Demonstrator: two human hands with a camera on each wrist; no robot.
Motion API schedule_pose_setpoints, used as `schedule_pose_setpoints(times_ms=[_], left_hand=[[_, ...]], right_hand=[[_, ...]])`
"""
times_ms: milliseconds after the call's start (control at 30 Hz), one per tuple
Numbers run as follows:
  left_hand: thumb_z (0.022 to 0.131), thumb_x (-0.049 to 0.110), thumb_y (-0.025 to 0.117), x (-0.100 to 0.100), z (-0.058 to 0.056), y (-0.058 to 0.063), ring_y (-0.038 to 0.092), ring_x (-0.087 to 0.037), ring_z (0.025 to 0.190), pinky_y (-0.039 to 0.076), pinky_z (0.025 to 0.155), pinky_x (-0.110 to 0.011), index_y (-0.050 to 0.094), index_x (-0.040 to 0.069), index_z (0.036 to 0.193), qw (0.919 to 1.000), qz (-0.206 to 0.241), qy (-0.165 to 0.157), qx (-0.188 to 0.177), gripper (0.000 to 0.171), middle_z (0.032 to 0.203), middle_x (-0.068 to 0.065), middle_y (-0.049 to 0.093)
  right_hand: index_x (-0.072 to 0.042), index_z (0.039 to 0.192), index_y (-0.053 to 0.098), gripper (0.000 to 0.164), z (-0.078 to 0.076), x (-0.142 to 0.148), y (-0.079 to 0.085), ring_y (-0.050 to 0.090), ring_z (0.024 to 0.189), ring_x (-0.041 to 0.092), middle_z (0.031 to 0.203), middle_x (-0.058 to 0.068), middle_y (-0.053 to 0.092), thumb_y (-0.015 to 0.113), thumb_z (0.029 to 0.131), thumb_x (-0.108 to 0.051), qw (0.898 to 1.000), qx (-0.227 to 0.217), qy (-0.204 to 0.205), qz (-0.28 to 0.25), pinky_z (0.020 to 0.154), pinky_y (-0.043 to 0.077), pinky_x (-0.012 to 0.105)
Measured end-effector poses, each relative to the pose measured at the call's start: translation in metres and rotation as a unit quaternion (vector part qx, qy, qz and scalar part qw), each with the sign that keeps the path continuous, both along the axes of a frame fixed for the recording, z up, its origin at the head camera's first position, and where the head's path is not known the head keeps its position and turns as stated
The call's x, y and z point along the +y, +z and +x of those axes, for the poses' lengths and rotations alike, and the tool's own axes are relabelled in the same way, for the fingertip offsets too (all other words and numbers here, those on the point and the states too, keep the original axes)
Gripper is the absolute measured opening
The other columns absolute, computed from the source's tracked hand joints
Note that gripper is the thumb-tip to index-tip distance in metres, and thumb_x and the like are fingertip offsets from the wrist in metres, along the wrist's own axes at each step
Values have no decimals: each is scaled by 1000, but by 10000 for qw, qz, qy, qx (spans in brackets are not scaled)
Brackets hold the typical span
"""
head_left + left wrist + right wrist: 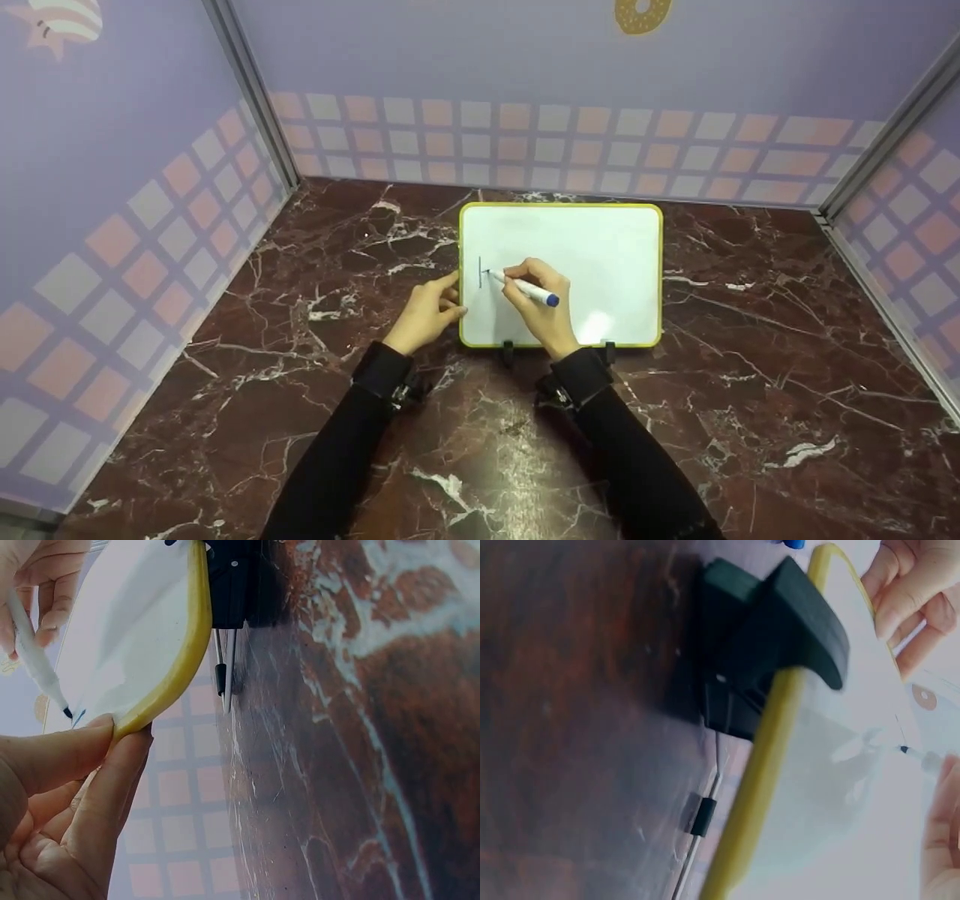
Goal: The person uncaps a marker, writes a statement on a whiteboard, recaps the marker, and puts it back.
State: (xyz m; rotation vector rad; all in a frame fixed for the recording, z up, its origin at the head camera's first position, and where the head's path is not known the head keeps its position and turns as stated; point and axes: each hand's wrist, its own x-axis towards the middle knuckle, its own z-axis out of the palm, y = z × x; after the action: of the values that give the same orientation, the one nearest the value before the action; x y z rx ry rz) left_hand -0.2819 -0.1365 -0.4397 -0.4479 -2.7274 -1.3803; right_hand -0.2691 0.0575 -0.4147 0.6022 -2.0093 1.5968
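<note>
A whiteboard (600,251) with a yellow frame is propped on a black stand (769,637). My left hand (424,315) pinches its left edge, thumb on the front and fingers behind, as the left wrist view shows. My right hand (551,309) holds a white marker (534,292) with a blue end, its dark tip (67,712) at the board's surface. Near the board's left side, a thin vertical stroke (480,271) has a short mark beside it, right by the tip.
Under the stand lies a dark red marbled tabletop (750,420) with white veins. Behind it rises a lilac back wall (465,52) with pink and white squares, and a similar side wall (142,127) is on the left. Both forearms wear black sleeves and wrist straps.
</note>
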Motion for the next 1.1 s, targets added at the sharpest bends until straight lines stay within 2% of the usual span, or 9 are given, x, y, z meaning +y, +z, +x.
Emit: schedule_pose_setpoints(times_ms=[100, 167, 433, 667, 867, 1100], left_hand=[[89, -4, 68, 0, 1, 1, 71, -37, 96, 63, 82, -36, 42, -10, 144, 10000, -14, -25, 16, 61, 107, -27, 67], [89, -4, 67, 0, 1, 1, 71, -37, 97, 62, 82, -36, 41, -10, 145, 10000, -9, -34, -23, 62, 108, -27, 67], [89, -4, 67, 0, 1, 0, 71, -37, 97, 63, 82, -36, 39, -10, 146, 9999, 74, -63, -119, 63, 108, -27, 67], [89, -4, 68, 0, 1, 1, 71, -37, 97, 63, 82, -35, 40, -10, 145, 9999, 85, -73, -92, 63, 107, -27, 67], [88, -5, 68, -1, 1, 1, 72, -38, 96, 63, 82, -35, 40, -11, 144, 9999, 106, -75, 11, 63, 107, -28, 67], [89, -4, 68, 0, 1, 1, 71, -38, 97, 62, 84, -35, 40, -10, 146, 10000, 40, -59, -35, 63, 108, -28, 66]], right_hand=[[9, 81, 67, 3, 0, 4, 1, 66, 67, 18, 89, 28, 71, 64, 82, 10, 9999, 99, -119, 34, 58, 46, 11], [10, 83, 67, 3, -1, 5, 2, 67, 67, 17, 89, 28, 71, 64, 83, 11, 9999, 117, -95, -18, 59, 48, 11], [15, 92, 67, 7, -3, 4, 2, 72, 80, 38, 99, 32, 70, 65, 88, 10, 9995, 23, 88, -293, 69, 56, 13], [14, 91, 67, 5, -4, 4, 1, 72, 79, 40, 97, 30, 70, 64, 87, 12, 9996, 37, 24, -265, 68, 55, 12], [9, 77, 66, 6, -2, 6, 2, 69, 68, 26, 85, 26, 72, 65, 80, 14, 9999, 92, -104, 50, 59, 47, 12], [10, 70, 60, 11, 0, 10, 4, 60, 60, 1, 81, 30, 70, 60, 78, 17, 9993, -191, 271, 152, 54, 46, 12]])
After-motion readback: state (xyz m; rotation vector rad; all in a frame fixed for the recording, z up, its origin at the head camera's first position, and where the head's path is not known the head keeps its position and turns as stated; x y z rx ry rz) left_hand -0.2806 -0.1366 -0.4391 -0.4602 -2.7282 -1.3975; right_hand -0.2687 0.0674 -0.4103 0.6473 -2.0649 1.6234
